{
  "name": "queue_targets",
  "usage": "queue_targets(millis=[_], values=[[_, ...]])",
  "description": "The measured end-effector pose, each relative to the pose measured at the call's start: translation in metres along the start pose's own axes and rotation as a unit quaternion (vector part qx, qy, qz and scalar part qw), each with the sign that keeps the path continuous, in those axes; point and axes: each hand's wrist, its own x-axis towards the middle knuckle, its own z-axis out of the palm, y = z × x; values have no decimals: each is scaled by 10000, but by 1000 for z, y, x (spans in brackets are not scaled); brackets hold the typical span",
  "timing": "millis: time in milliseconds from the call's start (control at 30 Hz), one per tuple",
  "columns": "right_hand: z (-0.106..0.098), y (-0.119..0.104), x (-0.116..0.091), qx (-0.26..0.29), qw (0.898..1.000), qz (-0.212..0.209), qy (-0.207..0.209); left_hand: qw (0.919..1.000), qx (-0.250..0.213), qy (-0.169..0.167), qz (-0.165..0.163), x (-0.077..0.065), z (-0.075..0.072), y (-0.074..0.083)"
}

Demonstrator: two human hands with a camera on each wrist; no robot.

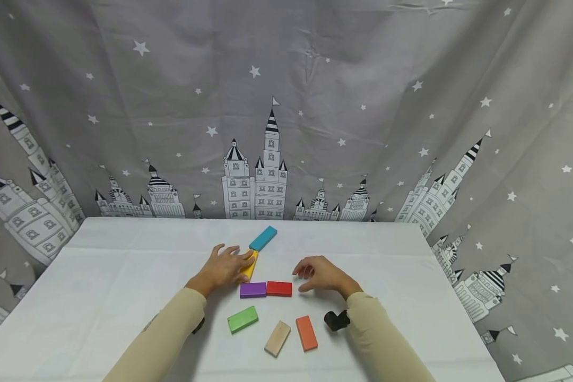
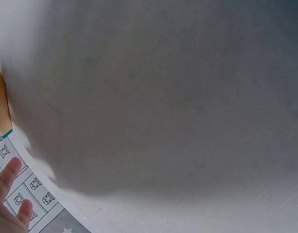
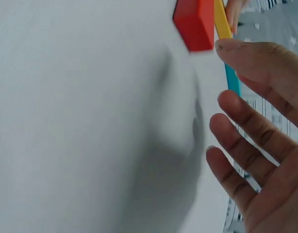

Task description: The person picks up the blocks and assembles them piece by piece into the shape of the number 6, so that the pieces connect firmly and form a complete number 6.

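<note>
In the head view my left hand point(image 1: 223, 268) holds a yellow block point(image 1: 250, 267) between thumb and fingers; the hand covers part of it. A blue block point(image 1: 263, 238) lies at the far end of the yellow one, set at a slant. Nearer to me, a purple block point(image 1: 253, 290) and a red block point(image 1: 279, 289) lie end to end in a row. My right hand point(image 1: 326, 276) hovers just right of the red block, holding nothing. Its fingers are loosely bent and spread in the right wrist view. The left wrist view shows only some left fingers and the yellow block's side.
Closer to me lie a green block point(image 1: 243, 319), a plain wooden block point(image 1: 277, 338) and an orange block point(image 1: 306, 333), apart from each other. A white cloth point(image 1: 124, 276) covers the table. Behind it hangs a grey curtain point(image 1: 344, 69) printed with castles and stars.
</note>
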Motion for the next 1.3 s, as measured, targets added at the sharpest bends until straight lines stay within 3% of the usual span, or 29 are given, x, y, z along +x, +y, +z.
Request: queue_targets(millis=[533,933,1167,1300], values=[[-29,36,-60,-116,9961,651,582,10000,34,29,13,2,0,0],[-33,51,-95,-572,9933,571,823,10000,1,-22,-22,3,2,1],[-24,53,-101,-636,9797,1456,1221,10000,49,-29,-46,4,4,0],[-20,52,-105,-642,9751,1647,1338,10000,33,28,-25,5,4,-1]])
